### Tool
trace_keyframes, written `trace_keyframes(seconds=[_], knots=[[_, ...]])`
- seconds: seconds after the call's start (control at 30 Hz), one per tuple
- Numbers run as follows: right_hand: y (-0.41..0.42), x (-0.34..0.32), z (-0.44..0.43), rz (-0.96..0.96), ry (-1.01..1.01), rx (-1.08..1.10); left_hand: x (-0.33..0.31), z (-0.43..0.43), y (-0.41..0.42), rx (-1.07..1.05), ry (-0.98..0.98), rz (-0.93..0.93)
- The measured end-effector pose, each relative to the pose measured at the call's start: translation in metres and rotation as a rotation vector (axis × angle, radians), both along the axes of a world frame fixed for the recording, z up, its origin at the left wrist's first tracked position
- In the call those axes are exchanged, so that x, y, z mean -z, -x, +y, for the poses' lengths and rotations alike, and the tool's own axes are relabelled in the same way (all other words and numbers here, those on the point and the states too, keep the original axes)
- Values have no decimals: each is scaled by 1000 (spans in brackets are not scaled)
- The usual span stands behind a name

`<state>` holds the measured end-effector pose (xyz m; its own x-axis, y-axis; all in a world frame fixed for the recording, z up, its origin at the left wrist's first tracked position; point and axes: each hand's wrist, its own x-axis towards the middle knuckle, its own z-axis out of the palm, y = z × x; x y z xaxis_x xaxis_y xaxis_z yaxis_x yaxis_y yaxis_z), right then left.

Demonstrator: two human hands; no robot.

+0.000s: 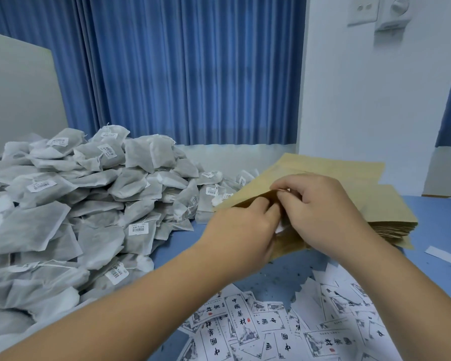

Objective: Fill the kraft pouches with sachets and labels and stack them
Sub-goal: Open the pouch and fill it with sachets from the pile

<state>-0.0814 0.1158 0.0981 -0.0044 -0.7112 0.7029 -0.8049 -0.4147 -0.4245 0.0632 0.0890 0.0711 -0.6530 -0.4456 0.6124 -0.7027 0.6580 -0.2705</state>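
One kraft pouch (245, 201) is pinched at its top edge by the left hand (242, 230) and the right hand (320, 204), with the fingers curled on the paper. It is held just in front of the stack of flat pouches (391, 214) by the right edge of the blue table (440, 225). A big heap of sachets (89, 204) is piled along the left edge. Printed labels (245, 324) are scattered at the near edge.

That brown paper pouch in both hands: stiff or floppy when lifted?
Probably light and bendy: the kraft pouch looks thin and flat where the left hand and right hand pinch its edge. It is likely not limp, since its far end keeps a straight edge. The stack of pouches behind lies crisp and flat.
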Motion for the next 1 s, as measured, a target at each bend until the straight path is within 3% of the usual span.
trace_keyframes(seconds=[0.2,0.3,0.5,0.73,1.0], knots=[[3,-1,0,-138,-5,-44,7,-7,10,-33,-31,54],[5,-2,1,-93,57,7,5,-5,5,78,-88,62],[6,-4,3,158,104,161,4,-7,-11,63,37,-143],[3,-7,7,96,143,165,12,-10,4,53,149,-43],[4,-11,8,-31,95,30,-12,-11,13,-31,-133,-205]])
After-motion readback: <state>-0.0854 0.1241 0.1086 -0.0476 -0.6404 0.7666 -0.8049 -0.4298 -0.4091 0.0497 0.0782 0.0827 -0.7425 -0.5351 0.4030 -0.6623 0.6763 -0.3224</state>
